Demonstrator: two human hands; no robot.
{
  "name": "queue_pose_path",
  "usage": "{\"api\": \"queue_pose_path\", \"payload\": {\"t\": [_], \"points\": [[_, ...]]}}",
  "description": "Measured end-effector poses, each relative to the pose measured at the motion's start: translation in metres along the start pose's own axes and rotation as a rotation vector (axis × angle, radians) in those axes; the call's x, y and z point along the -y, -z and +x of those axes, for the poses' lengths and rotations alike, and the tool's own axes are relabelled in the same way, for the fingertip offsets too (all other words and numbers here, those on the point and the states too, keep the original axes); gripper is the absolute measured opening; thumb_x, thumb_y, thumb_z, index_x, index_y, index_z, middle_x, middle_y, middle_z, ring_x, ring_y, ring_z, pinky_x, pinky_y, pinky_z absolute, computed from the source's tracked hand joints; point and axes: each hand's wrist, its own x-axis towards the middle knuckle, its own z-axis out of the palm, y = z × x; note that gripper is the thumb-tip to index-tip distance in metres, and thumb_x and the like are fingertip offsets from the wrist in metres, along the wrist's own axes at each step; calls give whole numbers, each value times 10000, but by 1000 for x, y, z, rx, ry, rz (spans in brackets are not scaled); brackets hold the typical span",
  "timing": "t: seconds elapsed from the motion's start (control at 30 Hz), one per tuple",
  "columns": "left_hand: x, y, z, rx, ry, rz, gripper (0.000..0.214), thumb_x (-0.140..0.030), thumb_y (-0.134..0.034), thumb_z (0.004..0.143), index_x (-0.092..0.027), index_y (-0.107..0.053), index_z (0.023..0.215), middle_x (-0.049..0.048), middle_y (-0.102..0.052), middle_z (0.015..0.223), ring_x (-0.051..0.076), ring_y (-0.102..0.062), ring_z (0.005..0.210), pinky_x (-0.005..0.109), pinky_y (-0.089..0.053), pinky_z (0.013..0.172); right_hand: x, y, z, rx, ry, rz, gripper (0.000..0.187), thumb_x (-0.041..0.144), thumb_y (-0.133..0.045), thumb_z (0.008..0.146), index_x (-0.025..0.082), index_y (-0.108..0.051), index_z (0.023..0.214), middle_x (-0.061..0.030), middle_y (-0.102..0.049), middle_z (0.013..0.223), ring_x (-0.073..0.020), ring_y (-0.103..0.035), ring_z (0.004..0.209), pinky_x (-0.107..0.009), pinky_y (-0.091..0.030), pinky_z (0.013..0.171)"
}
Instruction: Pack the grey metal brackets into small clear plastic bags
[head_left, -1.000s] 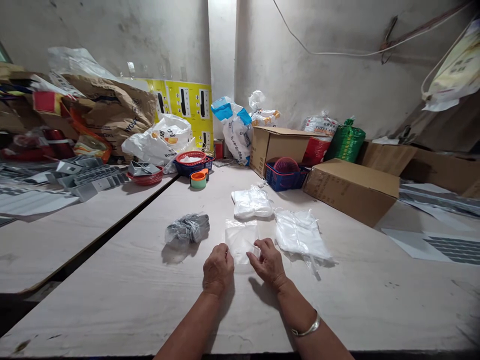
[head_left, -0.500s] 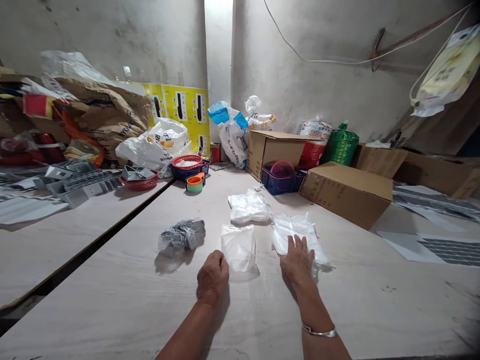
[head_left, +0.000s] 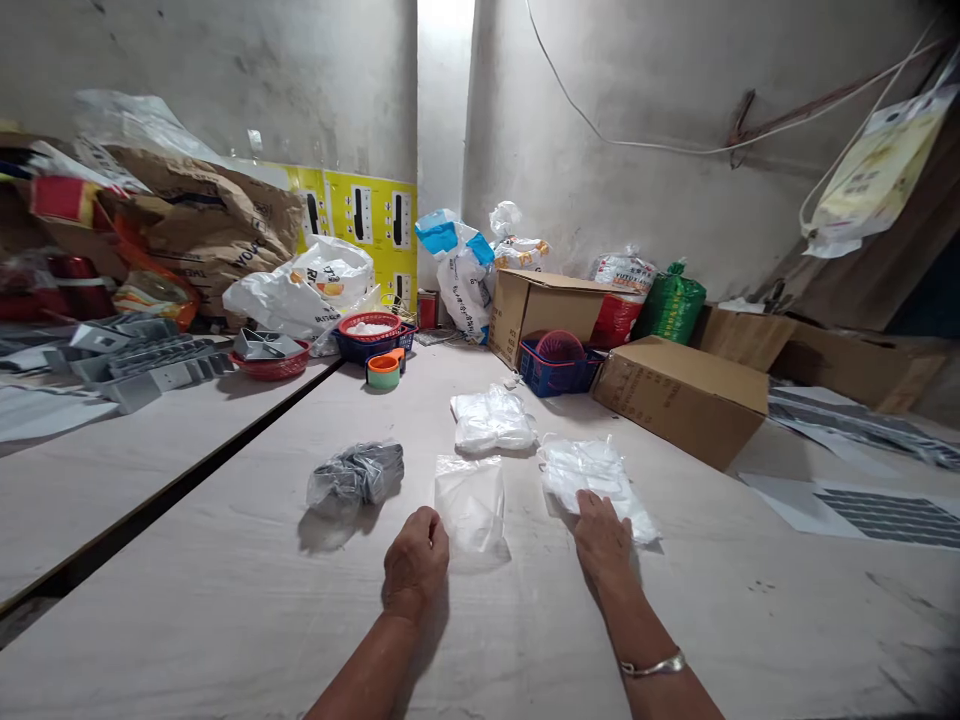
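My left hand (head_left: 417, 563) is closed, knuckles up, at the left edge of a clear plastic bag (head_left: 470, 505) lying flat. Its fingertips are hidden, so any grip on the bag's edge cannot be made out. My right hand (head_left: 602, 540), with a bracelet on its wrist, lies open with fingers stretched over the lower part of a stack of white plastic bags (head_left: 589, 468). A second stack of white bags (head_left: 493, 418) lies just beyond the clear bag. To the left of my left hand is a clear bag of grey parts (head_left: 358, 478).
At the back stand a blue basket (head_left: 559, 375), cardboard boxes (head_left: 682, 395) and a red basket (head_left: 369, 325). A tape roll (head_left: 383, 371) sits before it. Grey metal-looking brackets (head_left: 154, 365) are piled at left. A dark gap (head_left: 187, 478) splits the tabletop. Striped sheets (head_left: 892, 512) lie right.
The view has shifted slightly. My right hand has drawn back a little toward me on the white bags. My left hand stays closed by the clear bag.
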Motion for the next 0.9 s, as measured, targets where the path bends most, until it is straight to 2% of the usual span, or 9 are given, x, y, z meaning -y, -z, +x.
{"api": "queue_pose_path", "payload": {"t": [0.13,0.23,0.3,0.43,0.5,0.57,0.63,0.8,0.9], "points": [[-3,0,1,14,16,24,126,-164,-424,795,-201,-422,674,-20,-500,655,111,-419,592,233,-263,574,1,6,-11,-12,-38,5,395,207,-322,868,202,-464,1236,-107,-441,1329,-278,-335,1230,-509,-274,937],[-4,-1,1,19,15,31,124,-171,-424,799,-202,-425,679,-21,-499,659,111,-420,598,233,-260,575,-2,18,-13,65,-11,87,541,469,-397,841,208,-395,1315,-109,-410,1363,-336,-312,1248,-551,-290,921],[-4,-2,1,25,18,39,123,-174,-422,801,-202,-427,681,-21,-502,661,112,-421,600,234,-256,574,-6,31,-7,81,-7,129,569,598,-347,827,242,-482,1250,-96,-474,1304,-333,-395,1185,-547,-311,903],[-3,-3,3,45,36,52,127,-189,-424,805,-203,-428,679,-24,-504,654,108,-413,582,237,-245,569,-13,50,21,-69,-46,99,483,507,-262,894,222,-633,1017,-103,-561,1158,-264,-483,1092,-428,-352,888],[-2,-3,4,56,48,51,127,-196,-424,808,-203,-432,681,-25,-505,647,107,-410,574,238,-240,566,-18,49,40,-87,19,92,479,528,-408,838,236,-532,1197,-94,-433,1331,-269,-380,1212,-396,-351,904],[-2,-3,5,62,69,49,127,-203,-422,811,-206,-439,685,-26,-503,637,108,-405,568,239,-234,561,-24,42,56,-2,48,83,728,606,-526,733,260,-356,1350,-81,-255,1454,-301,-254,1295,-430,-332,930],[-2,-3,6,69,89,45,129,-213,-423,813,-208,-444,686,-28,-499,627,109,-401,563,239,-229,555,-31,33,69,100,25,79,818,638,-544,695,260,-304,1379,-96,-259,1451,-330,-277,1276,-471,-330,917],[-5,-1,6,82,101,49,129,-211,-432,805,-207,-445,676,-28,-501,624,107,-397,554,241,-226,555,-45,27,75,85,32,102,384,456,-477,810,223,-608,1086,-87,-569,1150,-261,-493,1066,-367,-374,845],[-6,0,7,87,113,54,135,-218,-431,806,-209,-448,672,-31,-490,607,110,-394,552,238,-229,555,-51,34,70,64,27,145,329,418,-394,865,239,-659,944,-39,-625,1041,-180,-559,936,-267,-399,762]]}}
